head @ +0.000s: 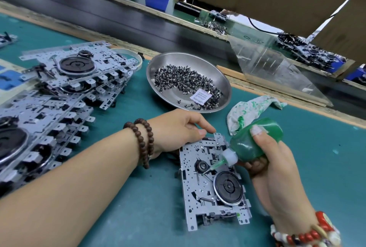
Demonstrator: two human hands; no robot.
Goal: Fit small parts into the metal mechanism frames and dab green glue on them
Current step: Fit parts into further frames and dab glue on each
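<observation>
Head view, biggest stuff first: the green mat (138, 207) fills most of the shot, and two piles of metal mechanism frames (59, 92) sit out at 9 to 10 o'clock, stacked overlapping, each with a dark round wheel showing. A steel dish (223, 80) at 12 o'clock holds a heap of small black parts (188, 82) plus a little white printed packet.

The frame being worked on (213, 183) lies flat at about 5 o'clock from centre — perforated grey plate, big black flywheel on its near right side, smaller dark hub above it.

Left hand (178, 130) comes in from 8 o'clock, fingers curled down onto the frame's far corner, thumb pressed at the edge, holding it steady. Right hand (273, 159) at 4 o'clock is wrapped round a soft green glue bottle (255, 141), thumb across the top, fingers curled underneath. The bottle's white collar and thin nozzle point down-left, tip right at the small hub — can't tell if it's actually touching.

A rag smeared with green (249, 110) sits just behind the bottle at 2 o'clock.
</observation>
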